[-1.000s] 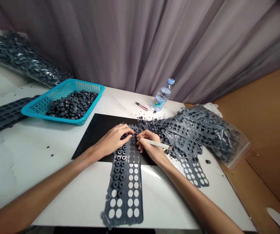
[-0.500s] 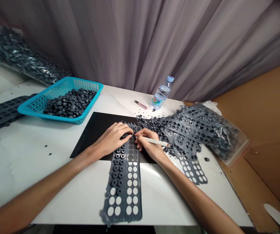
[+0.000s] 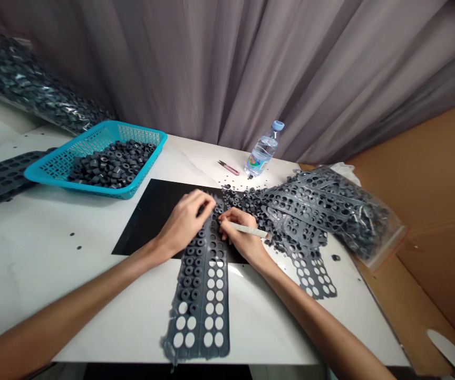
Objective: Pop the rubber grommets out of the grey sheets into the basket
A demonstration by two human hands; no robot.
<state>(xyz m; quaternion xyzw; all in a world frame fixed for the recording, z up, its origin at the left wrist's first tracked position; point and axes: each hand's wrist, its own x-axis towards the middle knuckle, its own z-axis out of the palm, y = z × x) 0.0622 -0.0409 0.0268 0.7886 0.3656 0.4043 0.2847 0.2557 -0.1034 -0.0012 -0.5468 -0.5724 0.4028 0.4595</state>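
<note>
A grey rubber sheet (image 3: 199,327) lies lengthwise in front of me, its near end on the white table and its far part on a black mat (image 3: 142,221). Grey ring-shaped pieces (image 3: 188,271) fill many holes in its left rows; the right rows show round openings. My right hand (image 3: 243,232) grips a white pen-like tool (image 3: 251,230) beside the sheet's right edge, its tip hidden by the fingers. Over the sheet's far left part, my left hand (image 3: 185,216) is curled with fingers drawn together; what they hold, if anything, is hidden.
A blue basket (image 3: 77,189) of grey rings stands at left, before a large filled bag (image 3: 33,87). Punched sheets (image 3: 302,203), loose bits and a clear bag (image 3: 373,227) crowd the right. Small pink-handled snips (image 3: 229,168) and a water bottle (image 3: 262,153) are at the back.
My left hand has lifted and drawn back slightly from the right hand's fingertips, turning at the wrist. My right hand stays by the sheet with the tool.
</note>
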